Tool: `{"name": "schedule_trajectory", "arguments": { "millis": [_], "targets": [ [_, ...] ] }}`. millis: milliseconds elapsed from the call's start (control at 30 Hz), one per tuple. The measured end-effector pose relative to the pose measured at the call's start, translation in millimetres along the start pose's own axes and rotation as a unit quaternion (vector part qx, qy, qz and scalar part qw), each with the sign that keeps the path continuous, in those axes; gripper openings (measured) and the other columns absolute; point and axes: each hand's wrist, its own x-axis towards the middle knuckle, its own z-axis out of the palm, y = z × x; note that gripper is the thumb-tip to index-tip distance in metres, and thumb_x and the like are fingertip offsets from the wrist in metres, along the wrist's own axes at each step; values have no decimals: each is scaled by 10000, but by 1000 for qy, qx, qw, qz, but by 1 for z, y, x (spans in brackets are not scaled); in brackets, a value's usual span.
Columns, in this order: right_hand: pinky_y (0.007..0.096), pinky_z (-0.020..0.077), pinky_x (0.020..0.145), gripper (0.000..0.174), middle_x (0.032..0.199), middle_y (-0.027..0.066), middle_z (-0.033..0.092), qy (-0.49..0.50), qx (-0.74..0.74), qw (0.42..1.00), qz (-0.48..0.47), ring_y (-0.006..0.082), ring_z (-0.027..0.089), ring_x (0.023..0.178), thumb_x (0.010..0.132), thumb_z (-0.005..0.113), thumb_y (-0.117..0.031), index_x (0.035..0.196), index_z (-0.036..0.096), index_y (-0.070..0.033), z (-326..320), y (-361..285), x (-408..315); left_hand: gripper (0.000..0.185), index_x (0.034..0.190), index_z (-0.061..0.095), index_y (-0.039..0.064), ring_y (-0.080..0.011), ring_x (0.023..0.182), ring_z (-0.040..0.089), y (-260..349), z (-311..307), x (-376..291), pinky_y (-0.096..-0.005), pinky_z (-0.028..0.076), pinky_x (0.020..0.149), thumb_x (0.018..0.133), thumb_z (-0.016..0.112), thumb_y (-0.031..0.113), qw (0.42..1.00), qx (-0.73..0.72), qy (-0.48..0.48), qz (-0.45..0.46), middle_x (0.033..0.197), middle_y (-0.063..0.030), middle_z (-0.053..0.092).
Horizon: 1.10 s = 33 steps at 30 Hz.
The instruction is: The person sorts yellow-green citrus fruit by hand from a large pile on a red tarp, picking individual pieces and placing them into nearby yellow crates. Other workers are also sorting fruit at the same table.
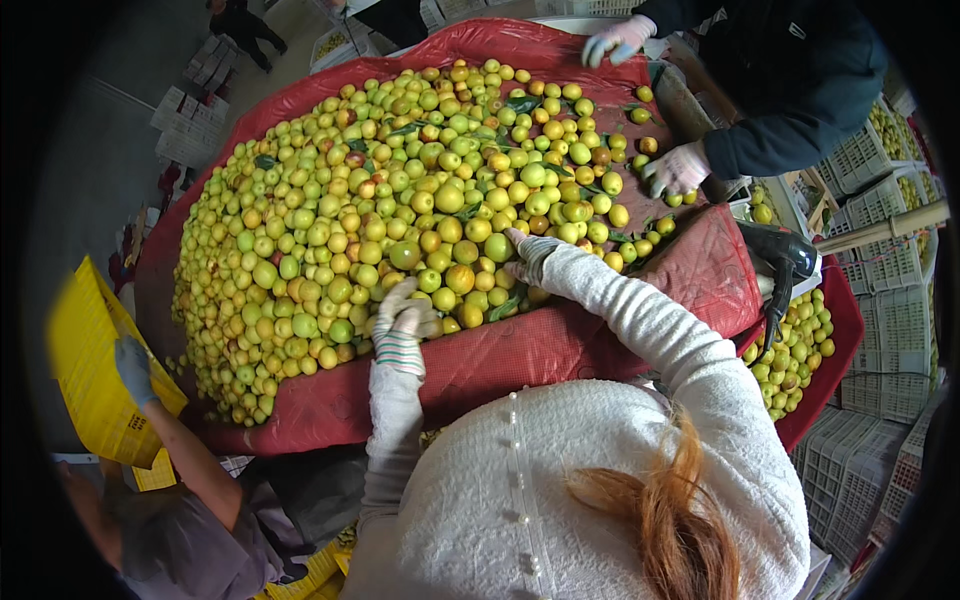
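Note:
A large heap of green-yellow jujubes (330,217), some with brown-red patches, covers the red padded sorting table (495,349) before me. My left hand (401,324), in a striped glove with pale fingers, rests at the heap's near edge, fingers apart, with no fruit seen in its grasp. Further right, my right hand (532,256) reaches into the pile in a similar glove. Its thumb and forefinger lie at the side of a green jujube (498,247); whether they grip it is unclear. Green leaves (506,306) lie among the fruit.
Across the table, a co-worker's gloved hands (679,169) work near the chute. At left, another person's gloved hand (135,371) holds a yellow crate (97,375). A hair dryer-like tool (780,251) hangs at right above a red bin (844,352); white crates (889,322) stand beyond.

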Motion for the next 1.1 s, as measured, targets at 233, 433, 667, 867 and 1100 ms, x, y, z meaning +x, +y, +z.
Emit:
{"name": "schedule_trajectory", "arguments": {
  "millis": [233, 433, 667, 867, 1100],
  "targets": [
    [413, 497, 967, 567, 1314, 205, 554, -2, 16, 1000, 6, 353, 590, 1145, 864, 673, -342, 1337, 499, -82, -36, -64, -12, 481, 1352, 458, 5, -191, 786, 679, -23, 46, -28, -253, 549, 620, 896, 577, 99, 921, -178, -219, -268, 982, -129, 681],
    [426, 542, 854, 487, 1185, 202, 635, -156, -215, 964, -30, 334, 653, 1039, 836, 671, -242, 1253, 555, -19, -19, -106, 47, 413, 1305, 502, 25, -245, 738, 697, -30, 41, -15, -288, 558, 561, 993, 512, 295, 898, -173, -207, -347, 937, -155, 694],
    [395, 554, 791, 469, 993, 168, 672, -66, -51, 996, -35, 308, 665, 964, 853, 702, -226, 1271, 545, -84, -28, -93, 19, 730, 1399, 455, 74, -357, 1000, 668, -31, 41, -12, -468, 576, 803, 935, 401, 635, 833, -352, -229, -360, 1169, -240, 640],
    [398, 520, 916, 545, 1239, 195, 606, -171, 219, 956, -97, 322, 630, 1090, 915, 636, -403, 1345, 521, -88, -13, -98, 2, 768, 1151, 595, 92, -241, 688, 620, -31, 34, -13, -285, 409, 457, 811, 486, 772, 858, -367, -163, -320, 978, -123, 678],
    [467, 461, 990, 560, 1452, 192, 385, 65, -157, 973, -155, 375, 487, 1245, 874, 630, -347, 1368, 471, -137, 10, -171, 67, 577, 1124, 607, 125, -242, 666, 600, -16, 39, -13, -221, 367, 372, 899, 484, 643, 884, -331, -88, -318, 926, -99, 658]
  ]
}}
